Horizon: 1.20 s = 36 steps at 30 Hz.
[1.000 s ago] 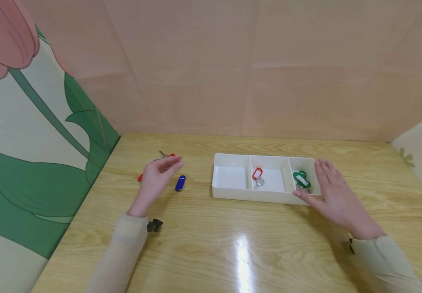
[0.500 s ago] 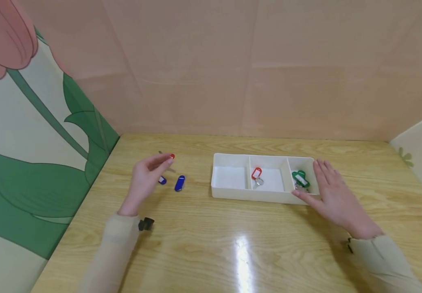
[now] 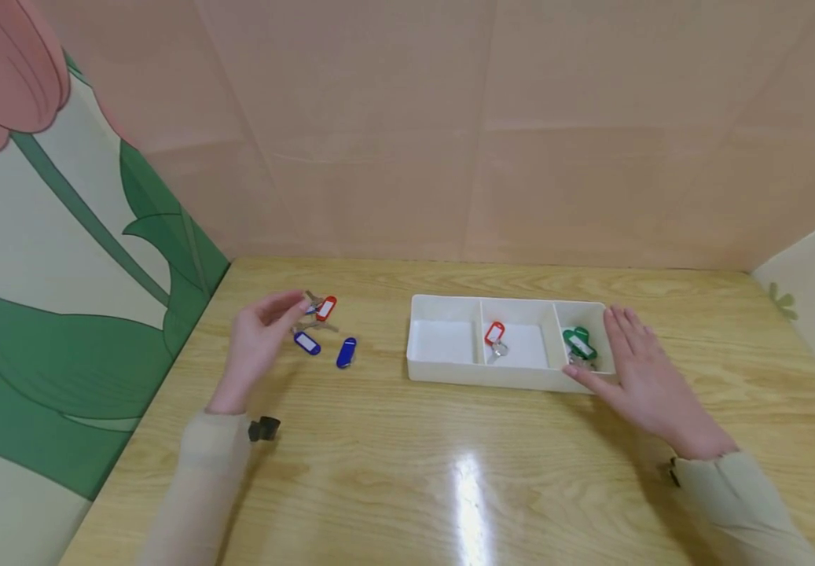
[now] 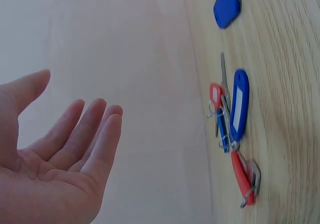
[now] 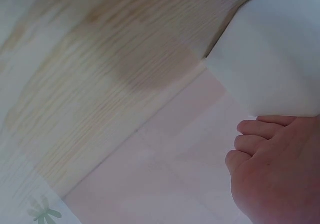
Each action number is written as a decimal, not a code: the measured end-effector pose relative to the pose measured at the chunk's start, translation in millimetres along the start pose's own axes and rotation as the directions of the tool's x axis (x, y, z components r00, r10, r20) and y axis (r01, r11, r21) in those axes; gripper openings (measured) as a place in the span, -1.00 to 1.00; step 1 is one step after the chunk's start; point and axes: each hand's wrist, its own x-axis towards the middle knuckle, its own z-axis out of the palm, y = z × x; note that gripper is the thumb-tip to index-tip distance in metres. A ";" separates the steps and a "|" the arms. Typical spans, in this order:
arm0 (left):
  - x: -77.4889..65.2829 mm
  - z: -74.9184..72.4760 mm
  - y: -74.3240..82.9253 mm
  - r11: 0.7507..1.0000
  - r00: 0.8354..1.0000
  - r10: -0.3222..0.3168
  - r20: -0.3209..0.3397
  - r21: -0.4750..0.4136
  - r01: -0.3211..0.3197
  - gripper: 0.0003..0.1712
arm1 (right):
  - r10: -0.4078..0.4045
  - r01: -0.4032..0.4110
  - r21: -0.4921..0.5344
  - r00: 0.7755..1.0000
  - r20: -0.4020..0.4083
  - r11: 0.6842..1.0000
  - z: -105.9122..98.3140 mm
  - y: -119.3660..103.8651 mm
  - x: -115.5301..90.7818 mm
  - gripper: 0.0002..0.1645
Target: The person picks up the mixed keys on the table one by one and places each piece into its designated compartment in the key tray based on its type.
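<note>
My left hand (image 3: 255, 342) hovers over the left side of the table, fingers spread apart from the thumb, holding nothing in the left wrist view. Just right of it lies a small pile of keys with tags: a red key tag (image 3: 326, 308), a blue key tag (image 3: 306, 343) and metal keys. Another red key tag (image 4: 242, 179) shows in the left wrist view. A separate blue key tag (image 3: 346, 353) lies nearer the tray. My right hand (image 3: 651, 385) rests against the right end of the white divided tray (image 3: 449, 372), fingers straight along its side, thumb at the front rim.
The tray has three compartments. A red-tagged key (image 3: 495, 333) lies in the middle one, and green key tags (image 3: 580, 343) with keys lie in the right one. A pink wall (image 3: 478, 157) stands behind the wooden table (image 3: 379, 472); a painted panel (image 3: 96, 314) borders the left.
My left hand has drawn back leftward and nearer, uncovering the red and blue tags and keys in the pile. My right hand stays at the tray.
</note>
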 end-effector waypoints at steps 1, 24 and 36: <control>0.5 -1.1 -0.6 1.000 1.000 -0.007 -0.005 0.004 0.007 -0.42 | -0.003 0.003 0.000 1.000 -0.004 1.000 0.0 0.1 0.2 0.28; 17.5 -21.5 -21.2 0.989 0.999 -0.043 0.003 0.142 0.042 -0.41 | -0.012 0.012 0.008 1.000 -0.015 1.000 1.1 -0.1 0.2 0.28; 22.6 -27.7 -38.5 0.974 0.995 -0.098 0.029 0.207 0.090 -0.38 | -0.021 0.021 0.009 1.000 -0.023 1.000 1.7 0.2 0.6 0.27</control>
